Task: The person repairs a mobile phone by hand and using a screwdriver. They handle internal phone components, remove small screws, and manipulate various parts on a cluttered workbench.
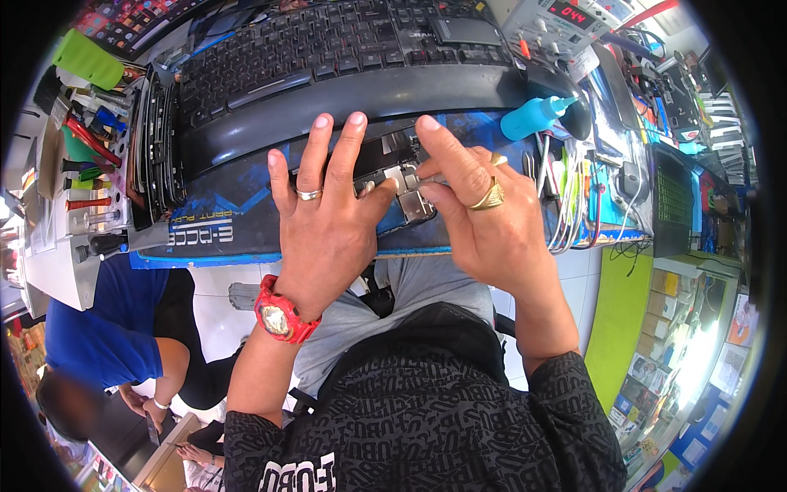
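Observation:
An opened phone point(416, 205), its silver metal shields and inner parts bare, lies on the dark blue work mat point(246, 205) in front of me. My left hand point(332, 221) rests over its left part, fingers spread forward and the thumb pressing down on the inner parts. From the other side my right hand point(488, 201) reaches the phone's right end. Its thumb and fingers are drawn together there in a pinch, with the index finger bent above; whatever is between them is too small to name. My hands cover much of the phone.
A black keyboard point(287, 70) spans the back. Right of the phone stand a light-blue dropper bottle point(529, 120), several cables point(564, 201) and a bench power supply point(557, 29). At left are upright phone panels point(160, 139) and a screwdriver point(88, 202). Another person point(98, 320) sits lower left.

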`<state>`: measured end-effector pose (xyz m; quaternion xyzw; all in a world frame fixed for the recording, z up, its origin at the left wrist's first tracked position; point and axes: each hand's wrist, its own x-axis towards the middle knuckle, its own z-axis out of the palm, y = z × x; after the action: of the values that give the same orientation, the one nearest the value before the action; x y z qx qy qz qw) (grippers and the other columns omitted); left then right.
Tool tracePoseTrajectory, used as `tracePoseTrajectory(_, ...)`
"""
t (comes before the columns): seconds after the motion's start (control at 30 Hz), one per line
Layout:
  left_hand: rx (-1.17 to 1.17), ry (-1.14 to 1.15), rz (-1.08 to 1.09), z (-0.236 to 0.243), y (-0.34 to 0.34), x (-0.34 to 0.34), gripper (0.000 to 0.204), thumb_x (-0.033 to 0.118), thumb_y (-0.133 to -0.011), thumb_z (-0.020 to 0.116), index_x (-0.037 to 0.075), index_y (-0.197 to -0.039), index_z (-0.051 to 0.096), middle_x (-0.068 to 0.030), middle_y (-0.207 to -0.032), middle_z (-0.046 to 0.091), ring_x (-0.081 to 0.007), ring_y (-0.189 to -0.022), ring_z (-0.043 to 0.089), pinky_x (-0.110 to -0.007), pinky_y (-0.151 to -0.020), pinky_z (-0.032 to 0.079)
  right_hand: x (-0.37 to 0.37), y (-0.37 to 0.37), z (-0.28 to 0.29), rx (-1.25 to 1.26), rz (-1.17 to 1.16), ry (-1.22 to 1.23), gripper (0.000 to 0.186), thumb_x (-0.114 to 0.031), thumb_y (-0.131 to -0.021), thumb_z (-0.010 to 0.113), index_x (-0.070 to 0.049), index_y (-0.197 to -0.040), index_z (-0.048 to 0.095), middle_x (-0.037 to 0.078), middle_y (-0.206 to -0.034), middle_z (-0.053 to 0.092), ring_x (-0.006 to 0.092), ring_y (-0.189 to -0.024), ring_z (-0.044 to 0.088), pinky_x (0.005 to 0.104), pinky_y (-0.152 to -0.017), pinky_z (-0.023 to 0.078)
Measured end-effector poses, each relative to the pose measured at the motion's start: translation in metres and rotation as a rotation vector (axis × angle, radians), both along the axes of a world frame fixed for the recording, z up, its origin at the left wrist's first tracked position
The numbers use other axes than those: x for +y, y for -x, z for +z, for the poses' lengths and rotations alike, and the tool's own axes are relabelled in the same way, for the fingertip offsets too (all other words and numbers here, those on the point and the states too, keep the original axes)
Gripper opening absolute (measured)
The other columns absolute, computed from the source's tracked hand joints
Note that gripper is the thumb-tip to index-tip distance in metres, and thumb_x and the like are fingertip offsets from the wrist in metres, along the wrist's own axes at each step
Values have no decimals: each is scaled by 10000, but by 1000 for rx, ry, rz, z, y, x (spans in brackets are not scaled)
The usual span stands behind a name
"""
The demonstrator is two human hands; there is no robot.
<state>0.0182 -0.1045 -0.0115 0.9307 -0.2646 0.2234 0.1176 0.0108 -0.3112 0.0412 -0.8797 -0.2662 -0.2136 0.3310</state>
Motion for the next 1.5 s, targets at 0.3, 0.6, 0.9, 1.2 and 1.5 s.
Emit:
tracePoseTrajectory(0.3, -15, -7, -3, 1, -1, 0, 122, 175, -891, 768, 281, -937, 808, -77, -1669, 471, -321, -1611, 305, -652, -1296, 85, -1, 2, 3, 12, -28, 118, 677, 53, -867, 774, -32, -1514, 599, 149, -997, 767, 307, -801, 721, 407, -715, 570)
tracePoseTrajectory(0.6, -29, 8, -5, -2, -1, 0, 138, 155, -877, 764, 274, -928, 811, -81, -1675, 466, -322, -1613, 306, -645, -1299, 73, 1, 1, 8, 72, -12, 93, 675, 77, -864, 768, -37, -1510, 607, 170, -1013, 771, 325, -872, 763, 402, -764, 600)
tracePoseTrajectory(0.9, 5, -9, -16, 2, -2, 1, 220, 95, -869, 738, 270, -969, 826, -109, -1687, 448, -340, -1615, 304, -655, -1295, 83, -34, 28, -12, -24, -189, -592, 412, 97, -956, 755, -14, -1335, 638, 172, -1079, 790, 268, -1005, 796, 341, -849, 637)
tracePoseTrajectory(1.2, 31, -8, -50, 13, -1, 6, 296, 137, -966, 713, 153, -1257, 759, -168, -1671, 450, -380, -1591, 364, -639, -1302, 125, -104, 78, -40, -146, -666, -523, 173, 55, -921, 836, -11, -984, 689, 127, -972, 768, 141, -835, 690, 272, -772, 544)
tracePoseTrajectory(1.5, -77, -32, -87, 9, 0, 18, 563, 251, -1022, 714, 46, -1510, 524, -154, -1619, 527, -353, -1555, 434, -636, -1315, 134, -107, 77, -43, -90, -785, 76, 118, -12, -885, 799, -25, -958, 707, 136, -823, 704, 309, -704, 670, 422, -659, 519)
